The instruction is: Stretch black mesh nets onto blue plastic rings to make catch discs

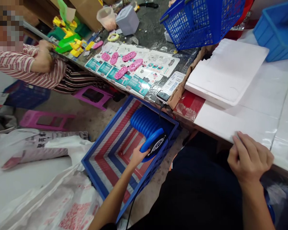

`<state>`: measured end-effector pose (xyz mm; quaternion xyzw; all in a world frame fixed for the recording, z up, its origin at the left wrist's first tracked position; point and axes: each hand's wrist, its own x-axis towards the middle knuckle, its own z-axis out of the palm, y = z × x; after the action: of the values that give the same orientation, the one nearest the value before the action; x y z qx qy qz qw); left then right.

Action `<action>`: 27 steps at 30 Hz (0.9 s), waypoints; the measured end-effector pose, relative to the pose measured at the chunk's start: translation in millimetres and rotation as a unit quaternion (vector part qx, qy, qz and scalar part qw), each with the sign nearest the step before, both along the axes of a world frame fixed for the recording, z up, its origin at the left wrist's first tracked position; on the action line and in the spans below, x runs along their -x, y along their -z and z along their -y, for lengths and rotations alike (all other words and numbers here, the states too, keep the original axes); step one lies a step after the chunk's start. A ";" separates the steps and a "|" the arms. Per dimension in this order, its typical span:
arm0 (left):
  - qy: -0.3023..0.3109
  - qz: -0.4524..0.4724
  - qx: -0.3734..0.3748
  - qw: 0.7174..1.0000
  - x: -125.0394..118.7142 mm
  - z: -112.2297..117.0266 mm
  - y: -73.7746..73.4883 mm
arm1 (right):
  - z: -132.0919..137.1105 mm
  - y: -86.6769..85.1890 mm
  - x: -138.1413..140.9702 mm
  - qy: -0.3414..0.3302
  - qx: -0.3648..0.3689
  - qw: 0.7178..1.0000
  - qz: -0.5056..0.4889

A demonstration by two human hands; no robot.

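Observation:
My left hand (137,156) reaches down into a blue crate (93,150) on the floor and grips a blue disc-shaped item (155,142) at the front of a row of stacked blue discs (144,120). The crate is lined with a red, white and blue striped sheet. My right hand (249,158) rests at the near edge of the white table (256,105), fingers curled over the edge of a white sheet.
A white foam slab (227,68) lies on the table. Blue baskets (201,19) stand behind it. Packaging cards with pink pieces (129,65) cover the far table, where another person's striped sleeve (21,65) works. Pink stools (91,95) and white sacks (38,179) sit on the floor.

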<state>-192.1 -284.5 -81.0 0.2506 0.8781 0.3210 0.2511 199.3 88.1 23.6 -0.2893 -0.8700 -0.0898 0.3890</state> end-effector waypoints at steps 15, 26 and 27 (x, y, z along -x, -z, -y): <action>-0.095 -0.022 -0.048 0.994 16.9 -27.8 22.3 | 4.1 15.5 4.7 0.033 0.011 0.998 -0.046; -0.018 0.020 -0.012 1.000 -41.6 -5.9 16.0 | 39.4 8.5 32.0 0.017 -0.006 0.997 -0.069; 0.000 0.019 -0.004 1.000 -43.4 -1.2 9.0 | 56.0 8.1 46.5 -0.049 0.007 0.998 -0.045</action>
<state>-148.7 -283.3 -90.0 0.2454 0.8720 0.3292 0.2664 152.7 32.0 15.4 -0.2530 -0.8651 -0.0513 0.4300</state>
